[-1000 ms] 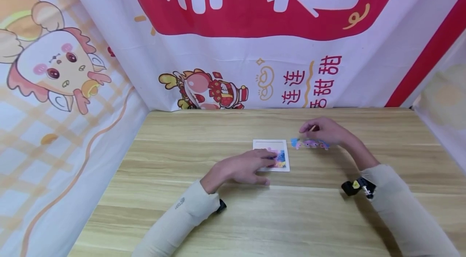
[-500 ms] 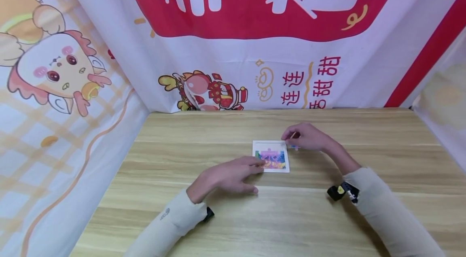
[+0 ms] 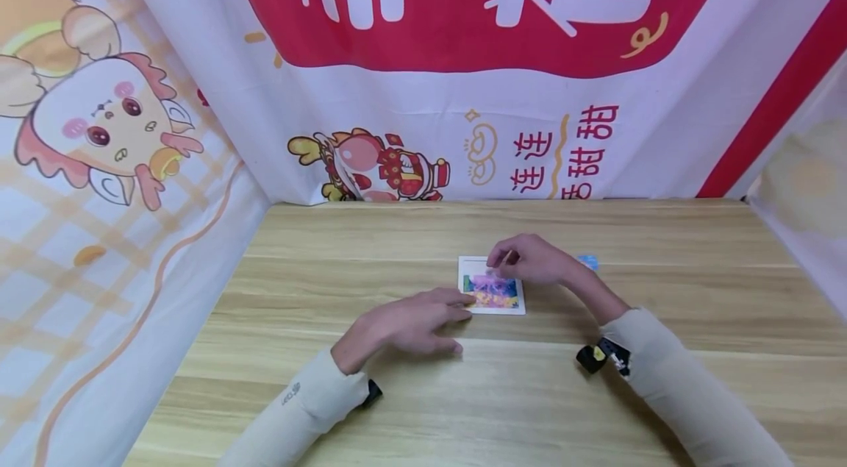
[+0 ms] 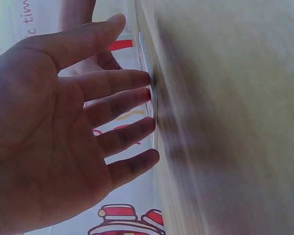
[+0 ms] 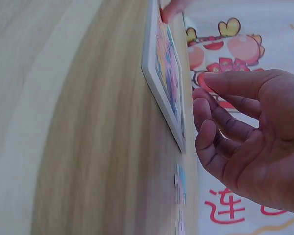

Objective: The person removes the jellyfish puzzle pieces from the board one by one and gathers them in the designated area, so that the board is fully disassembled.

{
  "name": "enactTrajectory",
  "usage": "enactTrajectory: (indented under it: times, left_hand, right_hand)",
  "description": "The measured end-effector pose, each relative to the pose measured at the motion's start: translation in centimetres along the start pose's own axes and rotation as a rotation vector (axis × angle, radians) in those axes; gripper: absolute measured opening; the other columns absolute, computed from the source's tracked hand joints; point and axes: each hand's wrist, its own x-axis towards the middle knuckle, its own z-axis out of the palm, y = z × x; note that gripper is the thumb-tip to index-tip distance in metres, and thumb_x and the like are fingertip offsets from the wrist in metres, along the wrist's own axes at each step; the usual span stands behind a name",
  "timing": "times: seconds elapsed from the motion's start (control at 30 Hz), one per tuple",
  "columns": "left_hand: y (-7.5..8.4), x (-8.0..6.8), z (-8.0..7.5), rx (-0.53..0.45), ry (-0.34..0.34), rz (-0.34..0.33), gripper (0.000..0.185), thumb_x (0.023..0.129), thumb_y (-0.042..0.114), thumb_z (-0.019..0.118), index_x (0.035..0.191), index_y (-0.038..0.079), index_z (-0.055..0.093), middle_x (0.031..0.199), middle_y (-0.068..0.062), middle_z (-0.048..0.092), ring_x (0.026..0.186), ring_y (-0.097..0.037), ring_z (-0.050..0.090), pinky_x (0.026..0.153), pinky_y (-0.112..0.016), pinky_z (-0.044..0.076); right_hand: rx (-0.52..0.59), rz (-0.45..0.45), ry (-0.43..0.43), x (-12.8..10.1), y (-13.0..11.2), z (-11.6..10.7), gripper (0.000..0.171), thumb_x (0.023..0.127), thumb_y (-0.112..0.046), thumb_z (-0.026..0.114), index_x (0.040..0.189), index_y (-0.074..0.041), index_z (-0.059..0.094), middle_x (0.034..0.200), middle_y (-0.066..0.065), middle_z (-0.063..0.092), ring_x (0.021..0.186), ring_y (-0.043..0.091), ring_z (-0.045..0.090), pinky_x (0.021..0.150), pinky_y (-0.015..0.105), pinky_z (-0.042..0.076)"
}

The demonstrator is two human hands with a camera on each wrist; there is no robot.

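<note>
The puzzle tray [image 3: 491, 285] lies flat near the middle of the tabletop [image 3: 529, 393], a small white-rimmed square with a bright picture filling its lower part; my left hand [image 3: 404, 321] rests just beside it, grip open, fingers straight, fingertips [image 4: 146, 78] touching the tray's near left edge; my right hand [image 3: 532, 259] hovers over the tray's far right corner, thumb and forefinger pinched together, though I cannot tell from any view what, if anything, sits between them; in the right wrist view the fingers [image 5: 220, 127] are curled and close to the tray's rim without touching it; a loose blue puzzle piece [image 3: 587, 262] lies on the wood just behind my right wrist; the tabletop is pale wood with long grain running side to side; printed cloth [image 3: 423, 99] hangs round it on three sides, white with a big red panel and red characters at the back, a cartoon dragon [image 3: 106, 129] on the left.
</note>
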Motion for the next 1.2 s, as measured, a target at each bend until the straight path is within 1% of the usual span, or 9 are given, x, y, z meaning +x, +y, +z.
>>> enactTrajectory:
  times: [0.27, 0.6, 0.8, 0.9, 1.13, 1.2]
  left_hand:
    - [0.0, -0.2, -0.3, -0.01, -0.005, 0.009, 0.064, 0.105, 0.042, 0.069, 0.158, 0.01, 0.054, 0.177, -0.002, 0.032, 0.165, -0.025, 0.028, 0.136, -0.042, 0.026]
    - [0.1, -0.2, -0.1, -0.003, -0.009, 0.006, 0.066, 0.105, 0.044, 0.068, 0.159, 0.01, 0.052, 0.178, -0.001, 0.03, 0.166, -0.025, 0.026, 0.137, -0.042, 0.025]
    - [0.2, -0.3, -0.2, -0.005, -0.007, 0.009, 0.066, 0.105, 0.044, 0.068, 0.159, 0.009, 0.052, 0.178, -0.001, 0.03, 0.166, -0.025, 0.026, 0.137, -0.041, 0.024]
    - [0.2, -0.3, -0.2, -0.006, -0.006, 0.01, 0.066, 0.105, 0.043, 0.068, 0.159, 0.009, 0.052, 0.178, -0.001, 0.03, 0.166, -0.025, 0.026, 0.137, -0.041, 0.024]
    - [0.2, -0.3, -0.2, -0.01, -0.009, 0.008, 0.067, 0.105, 0.043, 0.068, 0.159, 0.009, 0.051, 0.178, -0.002, 0.029, 0.166, -0.025, 0.026, 0.137, -0.042, 0.024]
    - [0.2, -0.4, -0.2, -0.01, -0.01, 0.009, 0.067, 0.105, 0.043, 0.068, 0.16, 0.009, 0.051, 0.178, -0.002, 0.029, 0.166, -0.025, 0.026, 0.137, -0.042, 0.024]
  right_hand:
    - [-0.018, 0.013, -0.027, 1.0, -1.1, 1.3, 0.017, 0.1, -0.01, 0.074, 0.116, -0.01, 0.079, 0.112, 0.005, 0.08, 0.102, 0.018, 0.073, 0.095, 0.039, 0.063]
    - [-0.027, 0.002, -0.038, 1.5, -1.5, 2.3, 0.017, 0.1, -0.012, 0.075, 0.116, -0.009, 0.079, 0.111, 0.007, 0.081, 0.102, 0.019, 0.075, 0.097, 0.042, 0.062]
    - [-0.033, 0.013, -0.04, 1.8, -1.8, 2.5, 0.017, 0.1, -0.016, 0.077, 0.116, -0.011, 0.079, 0.11, 0.005, 0.081, 0.101, 0.017, 0.074, 0.097, 0.041, 0.062]
    - [-0.038, 0.016, -0.034, 1.8, -1.8, 2.7, 0.018, 0.099, -0.014, 0.077, 0.116, -0.01, 0.079, 0.109, 0.005, 0.081, 0.099, 0.017, 0.074, 0.095, 0.04, 0.062]
    - [-0.053, 0.003, -0.016, 1.9, -1.9, 3.1, 0.026, 0.091, -0.003, 0.08, 0.117, -0.008, 0.079, 0.108, 0.006, 0.08, 0.096, 0.016, 0.073, 0.091, 0.035, 0.062]
    - [-0.059, 0.011, -0.008, 2.0, -1.9, 3.2, 0.027, 0.09, -0.002, 0.08, 0.117, -0.009, 0.08, 0.107, 0.005, 0.079, 0.094, 0.014, 0.071, 0.089, 0.032, 0.061]
